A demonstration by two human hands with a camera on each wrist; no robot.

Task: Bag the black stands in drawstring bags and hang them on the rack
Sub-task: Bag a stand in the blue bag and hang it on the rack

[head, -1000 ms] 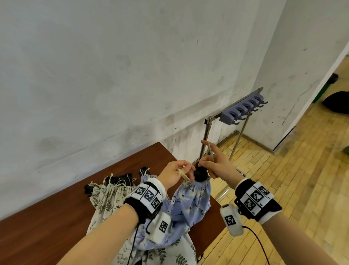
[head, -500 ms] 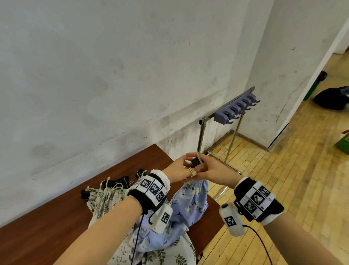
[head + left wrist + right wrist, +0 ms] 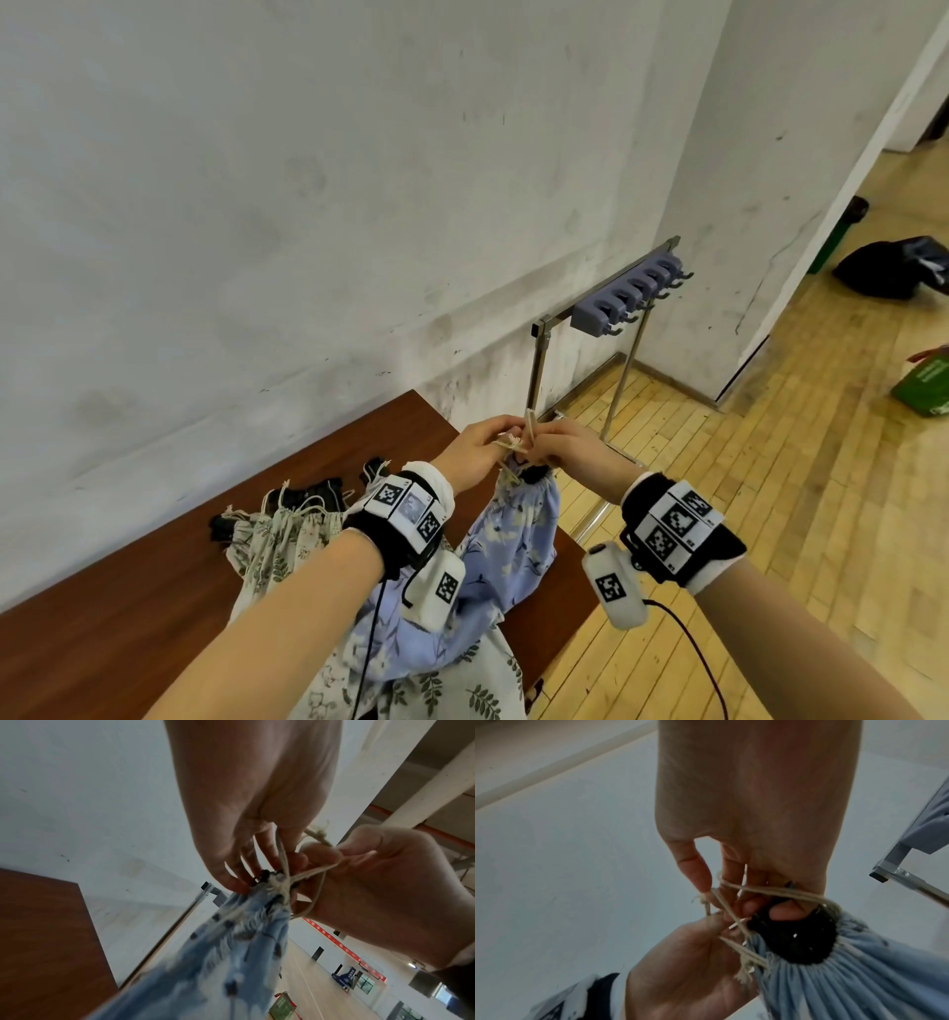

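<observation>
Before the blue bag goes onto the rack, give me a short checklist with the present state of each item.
1. Blue bag mouth cinched: ok, gathered tight in the right wrist view.
2. Black stand fully inside: not ok, its top pokes out of the mouth.
3. Cord under control: ok, left hand and right hand both pinch it.
4. Knot finished: cannot tell.
5. Rack hooks free: ok, nothing hangs there.
6. Floral bags hung: not ok, they lie on the table.

Blue floral drawstring bag point(image 3: 518, 534) cinched round black stand point(image 3: 793, 941), cords point(image 3: 770, 894) crossed; rack point(image 3: 611, 308) w/ bare hooks.
</observation>
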